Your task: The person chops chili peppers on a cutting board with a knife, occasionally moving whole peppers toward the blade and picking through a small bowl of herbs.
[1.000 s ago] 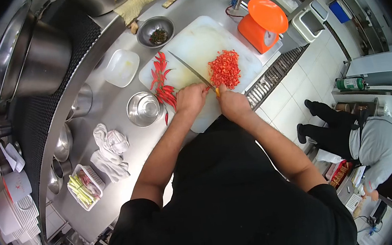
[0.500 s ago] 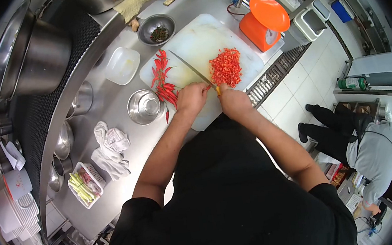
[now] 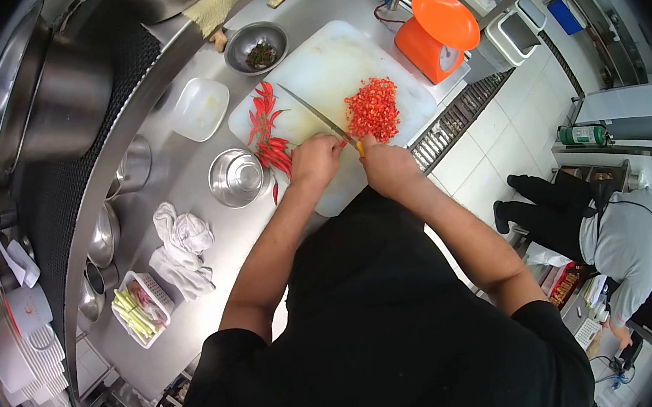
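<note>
My right hand [image 3: 387, 167] is wrapped round the yellow handle of a knife [image 3: 317, 115], whose long blade points up and left over the white cutting board [image 3: 326, 56]. Beside it, my left hand [image 3: 317, 161] pinches a red chili [image 3: 343, 143] near the blade. Whole red chilies [image 3: 274, 153] lie along the board's left side, some reaching past its edge. A heap of chopped red chili [image 3: 373, 111] rests on the right part of the board.
Around the board stand a metal bowl with dark bits [image 3: 256, 49], a white dish [image 3: 200, 109], a steel bowl [image 3: 236, 178] and an orange scale [image 3: 436, 37]. Cloths [image 3: 181, 250] and a vegetable basket [image 3: 143, 309] lie lower left. A co-worker [image 3: 625, 251] bends at the right.
The view has shifted slightly, and the counter items appear a little farther left. Both hands keep their holds. The co-worker at the right has moved a little.
</note>
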A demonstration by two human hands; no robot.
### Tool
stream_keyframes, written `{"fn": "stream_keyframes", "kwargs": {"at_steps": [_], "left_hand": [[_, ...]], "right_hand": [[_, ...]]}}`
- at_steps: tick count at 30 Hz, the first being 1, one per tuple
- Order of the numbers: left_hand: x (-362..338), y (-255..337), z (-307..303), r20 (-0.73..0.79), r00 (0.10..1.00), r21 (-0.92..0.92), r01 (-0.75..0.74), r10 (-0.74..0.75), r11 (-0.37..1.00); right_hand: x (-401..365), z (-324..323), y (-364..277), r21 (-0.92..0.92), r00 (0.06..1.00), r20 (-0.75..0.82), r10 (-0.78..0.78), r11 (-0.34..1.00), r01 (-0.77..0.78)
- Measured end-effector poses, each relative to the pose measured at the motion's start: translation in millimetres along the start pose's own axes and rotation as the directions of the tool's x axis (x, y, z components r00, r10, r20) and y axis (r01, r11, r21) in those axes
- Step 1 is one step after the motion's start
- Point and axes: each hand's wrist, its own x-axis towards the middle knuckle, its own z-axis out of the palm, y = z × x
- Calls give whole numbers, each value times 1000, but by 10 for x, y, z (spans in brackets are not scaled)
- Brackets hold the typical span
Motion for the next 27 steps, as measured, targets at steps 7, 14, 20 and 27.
{"fn": "stream_keyframes", "kwargs": {"at_steps": [7, 14, 20, 27], "left_hand": [[-61, 20, -3, 8, 1000, 4, 27, -27, 1000], [-64, 16, -3, 7, 1000, 32, 7, -7, 999], [-52, 45, -32, 9, 1000, 27, 19, -19, 999], [-81, 16, -18, 10, 1000, 20, 25, -25, 999]], "right_hand": [[27, 175, -59, 10, 994, 75, 73, 997, -74], [-24, -27, -46, 5, 1000, 12, -8, 1000, 7], [57, 213, -42, 6, 995, 71, 64, 998, -64], [-44, 27, -56, 5, 1000, 24, 2, 1000, -2]]}}
